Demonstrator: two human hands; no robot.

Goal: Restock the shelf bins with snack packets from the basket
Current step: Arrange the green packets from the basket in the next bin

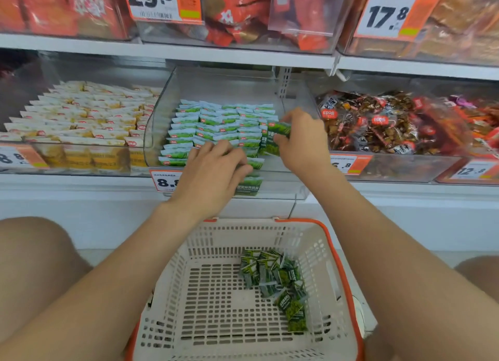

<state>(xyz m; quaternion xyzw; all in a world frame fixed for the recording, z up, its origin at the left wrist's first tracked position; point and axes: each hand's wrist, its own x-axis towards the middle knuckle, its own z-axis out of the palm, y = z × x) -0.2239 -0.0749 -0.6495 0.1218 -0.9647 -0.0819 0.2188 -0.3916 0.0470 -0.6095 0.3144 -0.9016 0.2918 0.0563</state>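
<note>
Right hand (299,139) is up at the right side of the clear middle bin (162,112), thumb and fingers pinching a small clump of green snack packets (278,134) held upright. Left hand (216,169) lies palm down, fingers spread and nearly straight, resting on the near rows of green packets in that bin. Both forearms reach forward over the basket (332,242) on the floor, which has a loose pile of the same packets (278,279) at its right side. An 8.8 price tag (166,181) sits just left of the left wrist. Yellow packets (81,112) fill the left bin, brown snacks (378,120) the right one.
</note>
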